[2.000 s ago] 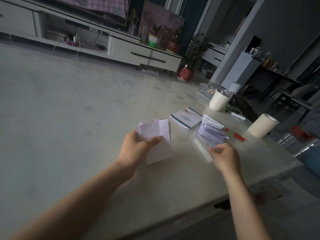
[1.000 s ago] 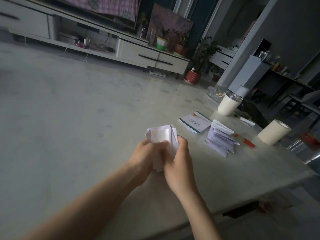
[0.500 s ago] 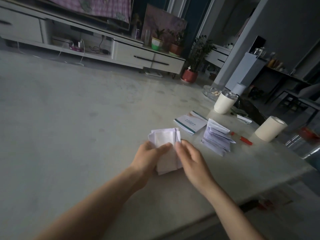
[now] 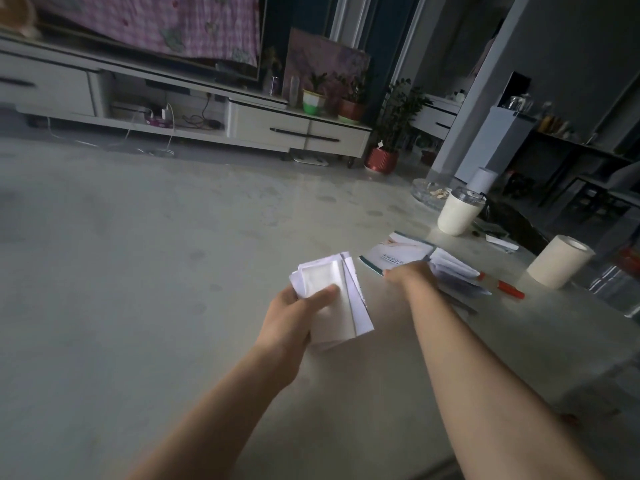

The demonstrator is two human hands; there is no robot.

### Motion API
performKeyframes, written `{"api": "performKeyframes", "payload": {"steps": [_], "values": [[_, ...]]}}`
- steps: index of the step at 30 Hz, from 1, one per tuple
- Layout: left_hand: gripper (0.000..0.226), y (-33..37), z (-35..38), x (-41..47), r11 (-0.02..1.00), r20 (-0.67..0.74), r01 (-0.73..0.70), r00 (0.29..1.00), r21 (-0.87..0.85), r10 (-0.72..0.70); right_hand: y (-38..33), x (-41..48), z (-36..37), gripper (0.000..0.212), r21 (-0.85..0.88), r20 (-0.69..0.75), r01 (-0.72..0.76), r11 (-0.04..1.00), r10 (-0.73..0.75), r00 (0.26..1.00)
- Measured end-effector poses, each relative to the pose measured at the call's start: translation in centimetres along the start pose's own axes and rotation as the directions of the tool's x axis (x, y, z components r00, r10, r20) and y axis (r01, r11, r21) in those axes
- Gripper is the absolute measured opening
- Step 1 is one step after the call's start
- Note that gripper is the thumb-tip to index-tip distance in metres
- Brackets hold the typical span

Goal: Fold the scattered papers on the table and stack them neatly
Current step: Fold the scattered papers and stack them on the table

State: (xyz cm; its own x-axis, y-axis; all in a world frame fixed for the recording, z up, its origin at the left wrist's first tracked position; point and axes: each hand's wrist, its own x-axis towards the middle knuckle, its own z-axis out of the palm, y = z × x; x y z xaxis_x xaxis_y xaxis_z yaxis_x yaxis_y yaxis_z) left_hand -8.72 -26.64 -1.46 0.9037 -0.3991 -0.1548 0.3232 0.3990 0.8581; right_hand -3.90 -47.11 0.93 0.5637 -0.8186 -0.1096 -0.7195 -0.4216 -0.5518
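A bundle of folded papers (image 4: 329,299) is gripped by the left hand (image 4: 294,322), thumb across its face, while the paper pile (image 4: 453,268) just to its right is touched by the nearer right hand (image 4: 410,277), whose fingers' hold cannot be told.

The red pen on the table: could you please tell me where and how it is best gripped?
Probably pinch the red pen mid-barrel from above, fingers across its width: it lies flat on the table, long axis left to right.
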Motion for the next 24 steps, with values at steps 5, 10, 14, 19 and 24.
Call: {"api": "performKeyframes", "payload": {"steps": [5, 10, 14, 19, 24], "values": [[0.005, 1.8, -1.1, 0.4, 0.998, -0.059, -0.061, 0.996, 0.005, 0.061, -0.6, -2.4, 1.7, 0.022, 0.295, 0.035, 0.188, 0.937, -0.207, 0.978], [0.010, 4.6, -3.0, 0.9, 0.981, -0.085, -0.193, 0.978, 0.004, 0.193, 0.4, -9.1, 2.5, 0.030, 0.625, 0.199, 0.334, 0.706, -0.558, 0.805], [0.005, 5.4, -4.1, 0.2, 0.947, -0.090, -0.286, 0.950, 0.147, 0.300, 0.9, -12.1, 3.8, 0.032, 0.687, 0.220, 0.436, 0.581, -0.738, 0.638], [0.024, 6.0, -4.8, -0.5, 0.869, -0.172, -0.421, 0.865, 0.262, 0.471, 1.0, -13.4, 3.6, 0.016, 0.752, 0.273, 0.364, 0.550, -0.762, 0.587], [0.019, 5.4, -4.0, -0.5, 0.705, -0.095, -0.509, 0.774, 0.494, 0.626, -1.0, -12.7, 2.5, 0.065, 0.861, 0.274, 0.127, 0.492, -0.660, 0.700]]}}
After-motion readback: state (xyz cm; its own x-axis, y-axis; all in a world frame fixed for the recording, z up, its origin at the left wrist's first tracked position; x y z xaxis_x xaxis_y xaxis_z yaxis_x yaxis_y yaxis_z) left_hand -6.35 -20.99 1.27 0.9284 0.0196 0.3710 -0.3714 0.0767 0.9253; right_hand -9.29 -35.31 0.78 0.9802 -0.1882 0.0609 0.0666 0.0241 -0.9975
